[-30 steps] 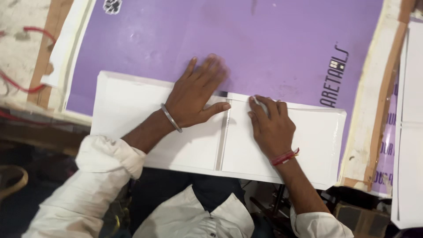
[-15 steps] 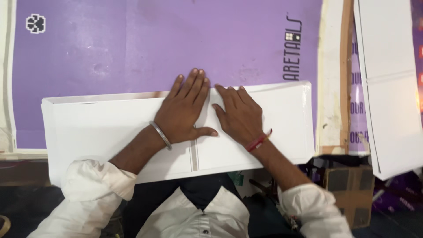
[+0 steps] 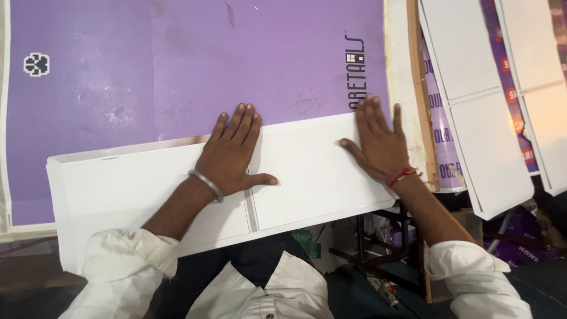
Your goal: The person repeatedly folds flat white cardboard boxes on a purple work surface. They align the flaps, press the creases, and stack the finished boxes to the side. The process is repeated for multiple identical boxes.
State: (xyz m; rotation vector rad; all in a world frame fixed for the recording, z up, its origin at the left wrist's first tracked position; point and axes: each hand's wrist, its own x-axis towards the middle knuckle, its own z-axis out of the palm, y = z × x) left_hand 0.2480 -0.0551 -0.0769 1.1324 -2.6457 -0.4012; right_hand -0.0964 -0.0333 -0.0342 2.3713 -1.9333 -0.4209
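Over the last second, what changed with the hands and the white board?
The right hand slid away from the left hand, out toward the right end of the folded white board. The left hand stayed flat near the middle crease. Nothing was gripped or let go; the board still lies on the purple sheet.

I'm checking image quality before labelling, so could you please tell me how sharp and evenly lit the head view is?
Head view: mostly sharp, with both the left hand and right hand crisp on the white folded board; lighting is soft and even, with only faint shadows beside the fingers; the purple sheet shows no strong glare; the area under the table edge is dark.
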